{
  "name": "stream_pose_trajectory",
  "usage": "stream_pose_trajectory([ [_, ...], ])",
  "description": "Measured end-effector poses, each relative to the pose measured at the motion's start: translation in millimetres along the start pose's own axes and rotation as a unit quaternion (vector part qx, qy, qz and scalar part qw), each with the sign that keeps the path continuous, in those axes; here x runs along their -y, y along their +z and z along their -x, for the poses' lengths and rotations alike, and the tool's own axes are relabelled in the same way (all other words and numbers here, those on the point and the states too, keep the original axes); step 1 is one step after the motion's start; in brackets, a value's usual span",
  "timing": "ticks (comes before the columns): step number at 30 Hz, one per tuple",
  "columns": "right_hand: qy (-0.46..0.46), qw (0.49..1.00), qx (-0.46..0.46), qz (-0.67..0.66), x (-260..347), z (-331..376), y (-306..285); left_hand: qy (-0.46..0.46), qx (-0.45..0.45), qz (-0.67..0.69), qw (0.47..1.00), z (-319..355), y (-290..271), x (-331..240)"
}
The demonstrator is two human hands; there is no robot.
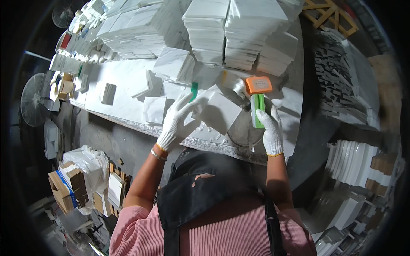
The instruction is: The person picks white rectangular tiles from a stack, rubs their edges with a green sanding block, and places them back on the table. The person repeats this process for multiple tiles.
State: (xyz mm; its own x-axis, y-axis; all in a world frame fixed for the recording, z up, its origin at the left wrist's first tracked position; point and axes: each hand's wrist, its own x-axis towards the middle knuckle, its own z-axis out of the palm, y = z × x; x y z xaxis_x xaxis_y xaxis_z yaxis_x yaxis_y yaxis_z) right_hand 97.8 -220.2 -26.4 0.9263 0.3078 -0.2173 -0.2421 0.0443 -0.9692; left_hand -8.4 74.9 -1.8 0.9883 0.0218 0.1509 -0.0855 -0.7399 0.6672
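My left hand (176, 121), in a white knit glove, has its fingers stretched out and apart beside the left corner of a white marble-patterned tile (220, 112). Whether it touches that corner is hard to make out. A green strip (194, 91) lies just beyond its fingertips. My right hand (272, 130), gloved the same way, is closed around a green block with a pale side (258, 110), held to the right of the tile. An orange block (259, 85) is just past the green one. Under the green block, a round grey patch (247, 133) shows on the worktop.
Tall stacks of white tiles (205, 34) line the far side of the worktop (121, 98). A smaller leaning stack (173, 64) and a single tile (154, 110) are near my left hand. Fans (35, 100) stand at left; boxes (64, 190) sit on the floor.
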Motion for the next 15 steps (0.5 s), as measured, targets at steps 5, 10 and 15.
stream_pose_trajectory([
  [5, 0.042, 0.995, 0.027, -0.084, -1.9, 0.8, 11.0, -0.093, -0.027, -0.126, 0.987, 29.1, 33.2, -33.6],
  [10, 0.068, 0.996, 0.055, 0.015, 7.7, -9.0, 14.6, -0.087, 0.002, -0.220, 0.972, 4.1, 56.3, -57.0],
  [15, 0.080, 0.992, 0.093, -0.008, 10.3, 1.8, 5.8, 0.026, 0.012, -0.109, 0.994, -18.7, 48.5, -39.6],
])
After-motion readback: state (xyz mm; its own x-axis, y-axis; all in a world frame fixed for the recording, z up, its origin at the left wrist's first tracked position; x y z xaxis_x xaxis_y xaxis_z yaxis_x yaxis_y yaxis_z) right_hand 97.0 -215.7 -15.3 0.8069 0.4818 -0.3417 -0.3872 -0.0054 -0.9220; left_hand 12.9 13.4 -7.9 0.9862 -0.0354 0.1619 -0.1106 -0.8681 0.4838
